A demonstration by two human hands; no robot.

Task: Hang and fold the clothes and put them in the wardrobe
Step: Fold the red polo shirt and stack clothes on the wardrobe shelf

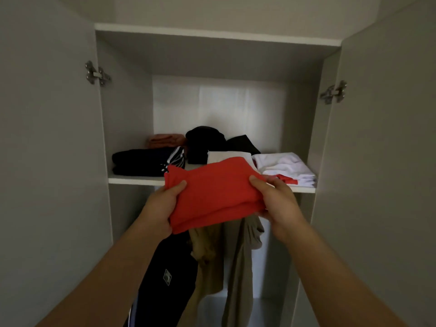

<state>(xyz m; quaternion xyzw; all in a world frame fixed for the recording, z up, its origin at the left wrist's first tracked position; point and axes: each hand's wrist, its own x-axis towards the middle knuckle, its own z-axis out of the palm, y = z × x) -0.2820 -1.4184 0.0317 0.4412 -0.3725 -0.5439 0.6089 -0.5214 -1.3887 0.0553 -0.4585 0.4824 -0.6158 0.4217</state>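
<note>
A folded red garment point(212, 192) is held flat in front of the open wardrobe, level with the front edge of its shelf point(132, 180). My left hand point(160, 206) grips its left side, thumb on top. My right hand point(278, 199) grips its right side the same way. The fingers of both hands are hidden under the cloth. The far edge of the garment reaches over the shelf's front, between the dark pile and the white pile.
On the shelf lie a folded dark striped pile point(144, 161), an orange-brown pile point(165, 140), black clothes point(205, 142), a cream piece point(226, 156) and a white pile point(285, 168). Below hang a dark garment point(165, 274) and khaki garments point(236, 267). Both doors point(47, 161) stand open.
</note>
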